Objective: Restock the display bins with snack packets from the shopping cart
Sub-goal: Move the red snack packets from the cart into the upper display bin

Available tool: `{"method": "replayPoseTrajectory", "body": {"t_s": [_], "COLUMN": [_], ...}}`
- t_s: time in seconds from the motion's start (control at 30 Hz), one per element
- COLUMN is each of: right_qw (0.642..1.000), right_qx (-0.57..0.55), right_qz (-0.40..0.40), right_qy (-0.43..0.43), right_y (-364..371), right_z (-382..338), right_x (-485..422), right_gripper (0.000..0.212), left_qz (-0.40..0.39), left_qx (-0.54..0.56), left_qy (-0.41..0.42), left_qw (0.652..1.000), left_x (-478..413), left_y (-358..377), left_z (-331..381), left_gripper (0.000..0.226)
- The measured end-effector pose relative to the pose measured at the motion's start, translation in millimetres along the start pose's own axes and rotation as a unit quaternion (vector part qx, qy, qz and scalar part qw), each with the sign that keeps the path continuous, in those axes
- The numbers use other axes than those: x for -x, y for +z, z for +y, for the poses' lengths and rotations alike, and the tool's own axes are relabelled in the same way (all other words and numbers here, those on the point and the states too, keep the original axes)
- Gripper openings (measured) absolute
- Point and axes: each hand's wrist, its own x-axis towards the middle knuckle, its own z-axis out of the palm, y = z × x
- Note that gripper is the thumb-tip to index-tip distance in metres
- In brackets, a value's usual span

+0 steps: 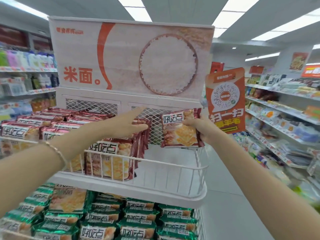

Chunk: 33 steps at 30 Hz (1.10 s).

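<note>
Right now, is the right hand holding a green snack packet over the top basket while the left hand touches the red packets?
Not quite: the snack packet in the right hand is red, not green, as the head view shows. It is over the top basket, and the left hand touches the red packets. The green packets lie below.

Snack packet (180,130): we see maroon, golden crackers printed.
Lower packets (138,213): green.
Bin (155,188): white.
Sign (225,101): orange.

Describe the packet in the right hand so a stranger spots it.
Under the big rice poster sits a white wire bin. Over its bare right end, the right hand grips one red packet. It alone is held in the air, not stacked.
</note>
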Motion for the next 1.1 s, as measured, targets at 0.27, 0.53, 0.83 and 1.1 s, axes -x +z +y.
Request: {"method": "replayPoseTrajectory", "body": {"t_s": [0.27, 0.53, 0.83, 1.1], "right_qw": [0.990, 0.770, 0.547, 0.689], "right_qx": [0.000, 0.556, 0.761, 0.647], "right_qz": [-0.123, -0.030, -0.166, -0.167], "right_qy": [0.075, -0.313, -0.307, -0.280], "right_y": [27, 8, -8, -6], "right_z": [23, 23, 36, 31], "right_x": [-21, -19, -33, -26], "right_gripper": [0.029, 0.051, 0.082, 0.050], "left_qz": [0.027, 0.032, 0.039, -0.018], "left_qx": [-0.218, -0.475, -0.594, -0.458], "left_qy": [-0.011, 0.053, 0.128, 0.080], "left_qw": [0.976, 0.878, 0.793, 0.885], "left_x": [-97, -110, -120, -109], "left_y": [44, 62, 75, 51], "left_z": [3, 8, 9, 14], "left_gripper": [0.086, 0.103, 0.137, 0.103]}}
